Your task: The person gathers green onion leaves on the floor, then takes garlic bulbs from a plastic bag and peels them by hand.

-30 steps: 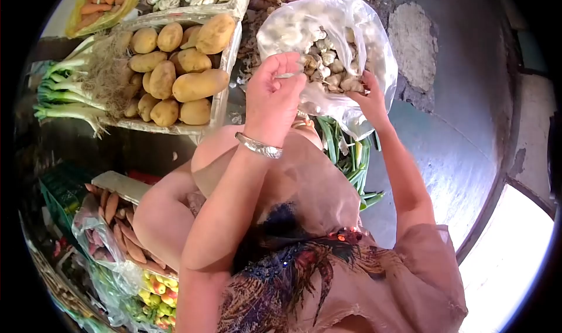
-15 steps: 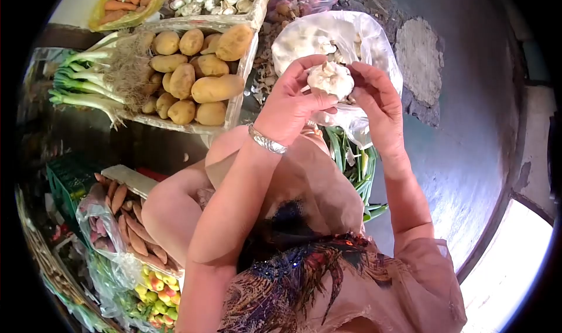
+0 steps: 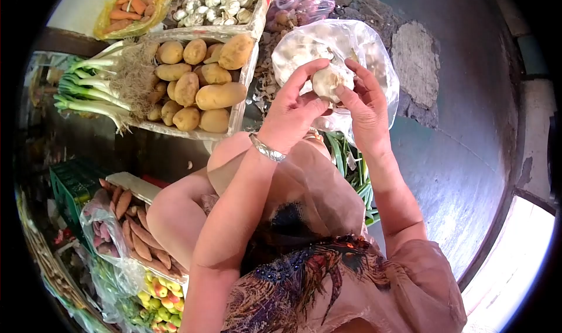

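A white garlic bulb (image 3: 328, 83) is held up between both hands, above an open clear plastic bag (image 3: 380, 52) that has pale pieces inside it. My left hand (image 3: 294, 101), with a silver bracelet at the wrist, grips the bulb from the left with fingers and thumb. On the other side my right hand (image 3: 367, 101) presses its thumb on the bulb's front, its fingers curled behind. The bulb's underside is partly hidden by the fingers.
Left of the bag stands a crate of potatoes (image 3: 187, 90) with leeks (image 3: 96, 96). Behind it are garlic bulbs (image 3: 219, 2) and carrots (image 3: 134, 5). Green leaves (image 3: 351, 163) lie under the bag; sweet potatoes (image 3: 137, 233) sit lower left.
The garlic bulb has been turned, showing a smoother side. My right thumb has come onto its front, and the right hand has moved slightly left.
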`<state>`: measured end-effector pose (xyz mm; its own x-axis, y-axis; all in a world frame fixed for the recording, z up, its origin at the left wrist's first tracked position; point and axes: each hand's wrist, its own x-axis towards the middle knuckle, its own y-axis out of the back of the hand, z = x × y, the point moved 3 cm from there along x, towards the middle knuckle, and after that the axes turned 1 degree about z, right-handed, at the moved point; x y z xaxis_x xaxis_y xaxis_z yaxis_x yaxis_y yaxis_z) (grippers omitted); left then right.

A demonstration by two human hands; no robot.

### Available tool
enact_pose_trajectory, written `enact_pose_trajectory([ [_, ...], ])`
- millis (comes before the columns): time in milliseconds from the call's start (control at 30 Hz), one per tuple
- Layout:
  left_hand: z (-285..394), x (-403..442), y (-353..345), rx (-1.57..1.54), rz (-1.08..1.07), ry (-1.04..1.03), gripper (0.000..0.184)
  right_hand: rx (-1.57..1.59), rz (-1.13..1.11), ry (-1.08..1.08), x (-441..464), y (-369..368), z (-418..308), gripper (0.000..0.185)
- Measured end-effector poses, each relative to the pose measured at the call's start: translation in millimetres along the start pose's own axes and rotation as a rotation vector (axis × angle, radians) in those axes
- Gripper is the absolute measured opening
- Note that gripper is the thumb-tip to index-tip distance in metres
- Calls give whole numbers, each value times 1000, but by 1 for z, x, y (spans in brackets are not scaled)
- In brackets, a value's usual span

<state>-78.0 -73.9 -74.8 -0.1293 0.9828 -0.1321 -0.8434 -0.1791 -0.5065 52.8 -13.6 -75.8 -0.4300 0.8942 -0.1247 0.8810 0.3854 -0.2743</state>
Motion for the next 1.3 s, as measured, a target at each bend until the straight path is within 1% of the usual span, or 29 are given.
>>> enact_pose_trajectory([
  [33, 2, -1, 1, 17, 54, 7, 59, 19, 9, 20, 0, 1, 1, 52],
  [167, 0, -2, 4, 76, 93, -5, 55, -50, -21, 38, -2, 5, 4, 53],
  [267, -5, 0, 8, 143, 96, -52, 52, -58, -51, 66, -3, 7, 9, 51],
  [333, -3, 0, 9, 187, 137, -74, 50, -89, -58, 74, -3, 9, 12, 47],
  [467, 0, -3, 12, 166, 124, -20, 49, -95, 5, 31, -3, 14, 17, 45],
  [533, -3, -3, 15, -28, 105, 49, 51, -62, 9, 30, -3, 14, 15, 39],
  [567, -3, -3, 16, -27, 105, 50, 51, -61, 9, 30, -4, 12, 12, 39],
  [633, -1, -3, 19, -11, 163, 37, 49, -84, 51, 47, -10, 7, 1, 29],
  [667, -2, -3, 19, -1, 181, 27, 47, -83, 51, 47, -12, 3, -2, 29],
  [700, -2, -3, 17, -1, 180, 28, 47, -81, 63, 76, -15, -2, -4, 25],
  [733, -1, -4, 15, 62, 205, -4, 47, -79, 75, 105, -17, -5, -5, 21],
  [767, 1, -4, 14, 126, 230, -35, 47, -78, 78, 104, -16, -6, -4, 21],
  [833, 2, -5, 13, 100, 219, -25, 48, -285, 119, 144, -13, -4, -1, 13],
  [867, 3, -5, 13, 75, 211, -17, 49, -284, 120, 145, -11, -1, 2, 13],
  [933, 1, -5, 17, 105, 195, -18, 48, -378, 83, 200, -8, 3, 5, 9],
  [1000, 2, -5, 19, 138, 175, -18, 48, -383, 76, 174, -8, 4, 4, 7],
  [1033, 2, -5, 20, 46, 164, 33, 49, -391, 68, 149, -8, 3, 3, 6],
  [1067, 1, -5, 21, -46, 155, 84, 50, -388, 70, 150, -7, 3, 2, 6],
  [1133, -1, -4, 25, -74, 152, 94, 49, -163, 18, 84, -7, 1, 4, 6],
  [1167, -2, -4, 26, -106, 149, 102, 47, -161, 17, 84, -7, 0, 2, 6],
  [1200, -2, -4, 25, -104, 149, 101, 47, -137, 13, 64, -9, -2, 0, 6],
  [1267, -1, -4, 23, 46, 213, 33, 49, -112, 10, 44, -10, -2, -1, 7],
  [1300, 0, -5, 22, 46, 213, 33, 49, -103, 22, 51, -10, -1, -1, 6],
])
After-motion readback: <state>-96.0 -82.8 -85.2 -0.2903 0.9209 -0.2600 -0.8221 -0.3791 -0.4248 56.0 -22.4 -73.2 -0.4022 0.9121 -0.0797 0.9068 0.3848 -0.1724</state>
